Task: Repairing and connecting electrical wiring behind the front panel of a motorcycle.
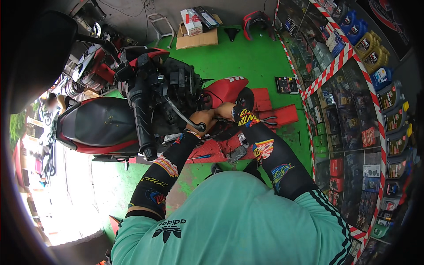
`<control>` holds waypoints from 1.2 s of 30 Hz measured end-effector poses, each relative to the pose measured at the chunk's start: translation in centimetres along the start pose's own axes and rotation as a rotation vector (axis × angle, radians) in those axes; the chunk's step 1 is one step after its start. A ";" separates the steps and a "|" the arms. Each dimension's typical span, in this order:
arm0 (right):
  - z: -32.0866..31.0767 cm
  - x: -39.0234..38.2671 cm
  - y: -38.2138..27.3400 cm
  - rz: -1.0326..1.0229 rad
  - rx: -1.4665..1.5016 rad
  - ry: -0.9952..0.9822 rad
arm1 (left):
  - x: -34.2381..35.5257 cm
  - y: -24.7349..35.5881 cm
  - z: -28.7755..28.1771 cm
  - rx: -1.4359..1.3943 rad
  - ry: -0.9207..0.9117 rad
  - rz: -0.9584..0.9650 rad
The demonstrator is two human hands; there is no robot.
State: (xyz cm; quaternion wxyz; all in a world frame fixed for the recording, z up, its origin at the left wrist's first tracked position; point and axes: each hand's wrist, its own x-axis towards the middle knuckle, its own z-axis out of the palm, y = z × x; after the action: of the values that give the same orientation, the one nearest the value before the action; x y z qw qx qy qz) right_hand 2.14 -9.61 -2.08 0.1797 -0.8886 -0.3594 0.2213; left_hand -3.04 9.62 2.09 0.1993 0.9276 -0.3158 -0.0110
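A red and black motorcycle [110, 121] stands before me, its front bared to dark inner parts and wiring. My left hand [202, 118] is closed low at its front, partly behind the brake lever [179, 111]. My right hand [226, 110] meets it from the other side, fingers drawn together beside the red front fender [226, 89]. What the fingers hold, if anything, is hidden between the hands. Below them is the black front wheel [226, 131]. The black handlebar grip [142, 117] juts out to the left of my left forearm.
Red mats [282, 115] lie under the front wheel on the green floor, with pliers [270, 119] and a blue-handled screwdriver [199, 157]. A glass display case [344, 132] lines the right side. A cardboard box [197, 39] and a red fairing [257, 24] sit at the back.
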 end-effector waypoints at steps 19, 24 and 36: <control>1.6 -8.3 -5.6 0.065 0.528 0.748 | 2.0 0.0 -1.9 -0.017 -0.067 -0.053; 3.0 -10.0 -5.1 0.053 0.501 0.603 | 2.3 -0.9 -1.7 -0.083 -0.142 0.099; 3.7 -10.1 -5.4 0.000 0.539 0.707 | 2.1 0.9 -2.9 0.070 -0.160 0.099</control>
State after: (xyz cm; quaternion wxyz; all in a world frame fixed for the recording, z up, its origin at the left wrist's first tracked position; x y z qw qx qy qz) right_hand -9.30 -12.56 0.05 0.5170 -0.8309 -0.2054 -0.0104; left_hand -1.49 8.82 5.35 0.1412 0.9133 -0.3765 -0.0640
